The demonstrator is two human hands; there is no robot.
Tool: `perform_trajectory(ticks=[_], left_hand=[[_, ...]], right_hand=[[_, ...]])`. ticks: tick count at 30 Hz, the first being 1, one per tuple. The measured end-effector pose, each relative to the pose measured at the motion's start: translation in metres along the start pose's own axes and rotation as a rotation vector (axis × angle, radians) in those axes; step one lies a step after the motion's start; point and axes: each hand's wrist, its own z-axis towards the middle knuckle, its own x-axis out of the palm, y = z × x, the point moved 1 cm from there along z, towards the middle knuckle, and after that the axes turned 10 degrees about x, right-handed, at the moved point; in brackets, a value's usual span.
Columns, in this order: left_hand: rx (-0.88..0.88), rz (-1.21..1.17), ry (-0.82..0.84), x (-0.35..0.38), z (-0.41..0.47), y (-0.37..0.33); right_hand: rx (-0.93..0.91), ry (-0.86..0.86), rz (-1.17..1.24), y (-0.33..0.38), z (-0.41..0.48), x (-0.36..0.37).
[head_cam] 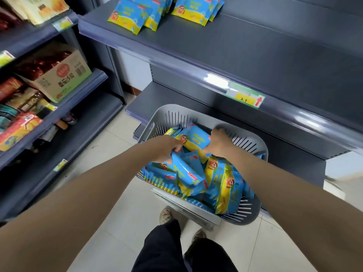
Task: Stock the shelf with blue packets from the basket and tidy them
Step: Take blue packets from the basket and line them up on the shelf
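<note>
Our left hand [167, 147] grips the top edge of an upright packet [184, 169], fingers curled round it, while our right hand [221, 143] is curled down over a far packet [196, 137] with the thumb against its near edge; motion blur hides the exact grasp. Both hands are inside the grey slotted basket [172, 112], which is heaped with blue packets [225, 181] lying crosswise and overlapping, some rising above its rim. The basket's far wall sits just beside the front edge of the lower shelf [157, 97], and its right side tucks under the rounded lip of the shelf [255, 48] above, so the way straight up from our right hand meets that lip and its price label [245, 97]. Above the lip the shelf top is broad and bare toward the right; two leaning rows of shelved packets [127, 16] stand at its back left. To the left, open tiled floor [117, 183] separates the basket from the side shelving [78, 107], which holds a cardboard box [64, 81] and mixed goods. Our shoes [166, 216] stand just short of the basket's near wall. Each packet is glossy blue with a yellow band, a cartoon face and a small red mark.
</note>
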Motion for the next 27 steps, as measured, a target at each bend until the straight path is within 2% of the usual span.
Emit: perform_trajectory(ticks=[6,9,14,18,22,27], left_hand=[[0.01,0.017,-0.126,-0.034,-0.021,-0.015],[0.021,-0.008,-0.199,-0.059,-0.029,-0.029],[0.058,-0.063,-0.365,-0.107,-0.04,-0.054],[0.079,-0.107,-0.484,-0.145,-0.04,-0.066],[0.11,-0.147,-0.604,-0.184,-0.035,-0.063],[0.146,-0.163,-0.662,-0.226,-0.017,-0.039]], right_hand=[[-0.104,-0.119,0.061,0.006,-0.025,-0.032],[-0.154,-0.206,0.159,0.009,-0.046,-0.07],[-0.246,-0.422,0.189,0.012,-0.084,-0.146],[-0.287,-0.555,0.338,0.015,-0.098,-0.202],[-0.236,-0.695,0.41,0.019,-0.092,-0.243],[-0.17,-0.74,0.464,0.032,-0.058,-0.273]])
